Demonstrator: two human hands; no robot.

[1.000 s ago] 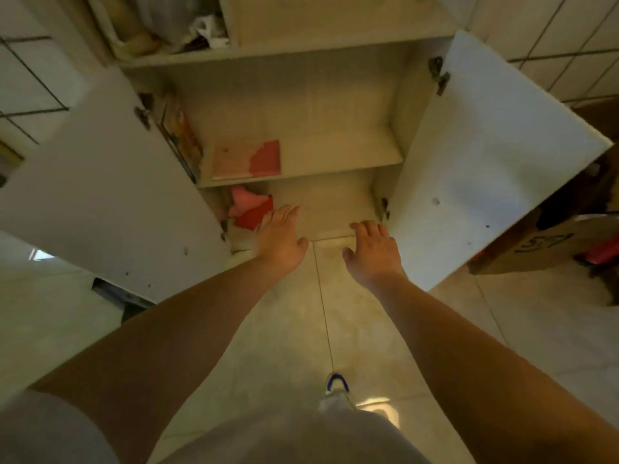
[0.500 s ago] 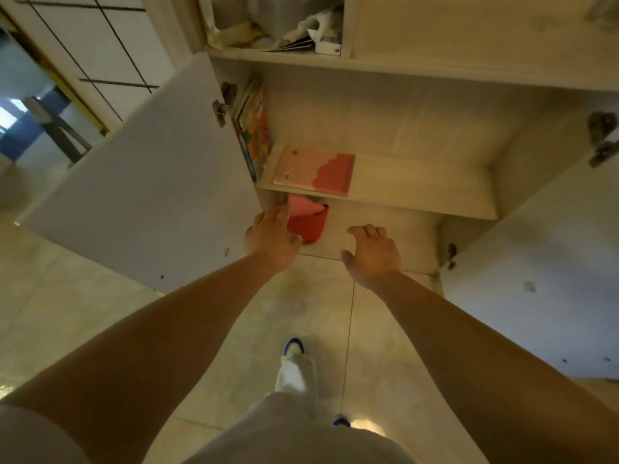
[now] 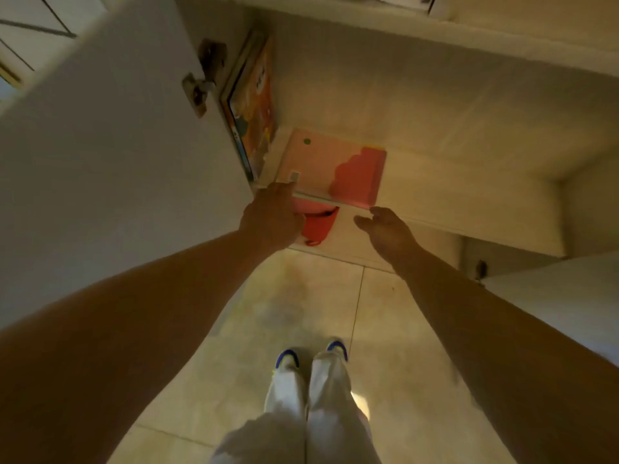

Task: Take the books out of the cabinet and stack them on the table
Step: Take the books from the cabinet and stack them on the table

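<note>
A pink book [image 3: 330, 165] with a red wavy patch lies flat on the cabinet's middle shelf [image 3: 452, 192], its front edge at the shelf's lip. My left hand [image 3: 273, 217] reaches its near left corner, fingertips touching the cover. Just below the book's near right corner, my right hand [image 3: 385, 229] hovers, fingers relaxed and holding nothing. Several colourful books [image 3: 251, 108] stand upright against the cabinet's left wall. A red and pink object [image 3: 318, 226] lies on the bottom shelf, partly hidden behind my left hand.
The cabinet's left door [image 3: 110, 155] stands open close beside my left arm; the right door [image 3: 562, 303] is open at the right. An upper shelf edge [image 3: 402, 25] runs above. Tiled floor and my feet [image 3: 311, 356] lie below.
I have stepped closer to the cabinet. Both hands rose from the bottom shelf level to the middle shelf's front edge, and my left fingertips now meet the pink book.
</note>
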